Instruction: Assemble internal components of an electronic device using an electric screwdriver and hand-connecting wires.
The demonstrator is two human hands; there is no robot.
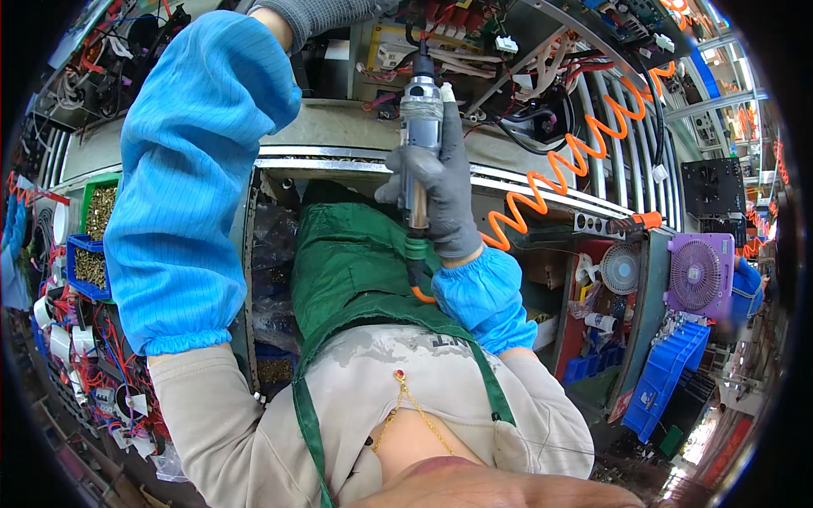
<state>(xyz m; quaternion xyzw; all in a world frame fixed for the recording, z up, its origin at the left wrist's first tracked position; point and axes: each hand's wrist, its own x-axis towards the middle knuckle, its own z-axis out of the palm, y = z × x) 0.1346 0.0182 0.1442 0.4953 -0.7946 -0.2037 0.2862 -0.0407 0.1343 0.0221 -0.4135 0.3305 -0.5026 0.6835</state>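
Note:
My right hand (440, 182), in a grey glove, is wrapped round an air screwdriver (421, 114) with a silver body. Its index finger lies stretched along the barrel, and the tip points away from me toward an open metal chassis (406, 51) with wires and boards. From the tool's near end, by a green collar, comes an orange air hose (421, 295). At the top edge, my left hand (330, 19), gloved in grey, reaches over the chassis. Its fingers are mostly cut off by the picture's rim, so what they touch does not show.
A coiled orange hose (555, 161) runs across metal rails (622, 135) on the right. Bins of screws, one green (102, 199) and one blue (89, 267), stand at left above bundled wires. A purple fan (699, 275) and blue crate (669, 372) are at right.

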